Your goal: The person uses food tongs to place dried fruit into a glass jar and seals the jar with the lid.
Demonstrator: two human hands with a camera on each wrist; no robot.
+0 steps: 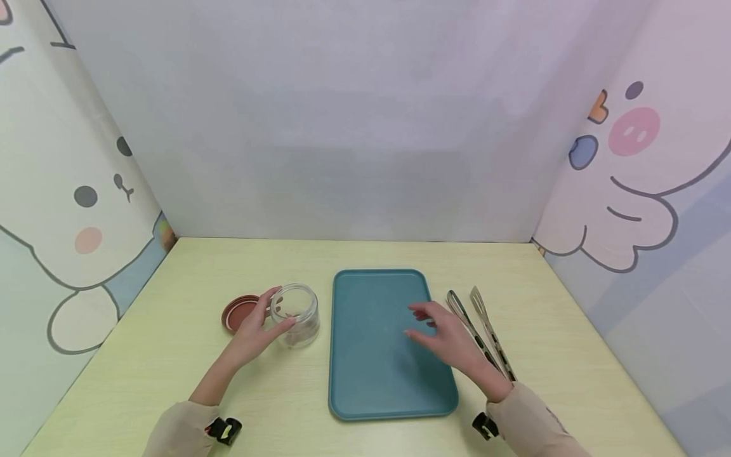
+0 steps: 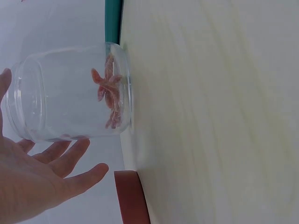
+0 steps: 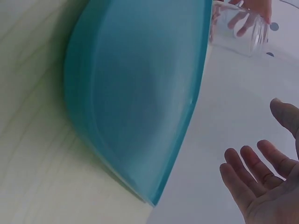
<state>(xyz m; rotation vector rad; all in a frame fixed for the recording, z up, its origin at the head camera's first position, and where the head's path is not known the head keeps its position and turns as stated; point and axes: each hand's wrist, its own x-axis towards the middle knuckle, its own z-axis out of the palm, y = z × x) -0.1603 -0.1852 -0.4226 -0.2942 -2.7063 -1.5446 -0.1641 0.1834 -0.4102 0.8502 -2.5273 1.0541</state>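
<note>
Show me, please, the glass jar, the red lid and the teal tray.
Glass jar (image 2: pixel 70 93), left wrist view: clear side wall.
Red lid (image 1: pixel 239 311), head view: upward face.
Teal tray (image 1: pixel 371 349), head view: bare middle.

I've got a pale yellow surface (image 1: pixel 571 355) with faint streaks of grain, backed by a plain greyish-white wall (image 1: pixel 365 127) that tints lilac toward the upper right. To my left, a printed panel (image 1: pixel 31 343) carries a large white cartoon animal (image 1: pixel 51 209) with a peach cheek (image 1: pixel 88 240). On my right, a second panel (image 1: pixel 679 304) shows another white cartoon figure (image 1: pixel 693 120); I can make out a pink oval (image 1: pixel 634 131) with two white marks and a blue oval (image 1: pixel 583 152). A round reddish-brown lid (image 1: pixel 240 311) lies left on the surface, partly covered. Farther right I see metal tongs (image 1: pixel 490 327), arms spread, one tip looped.
</note>
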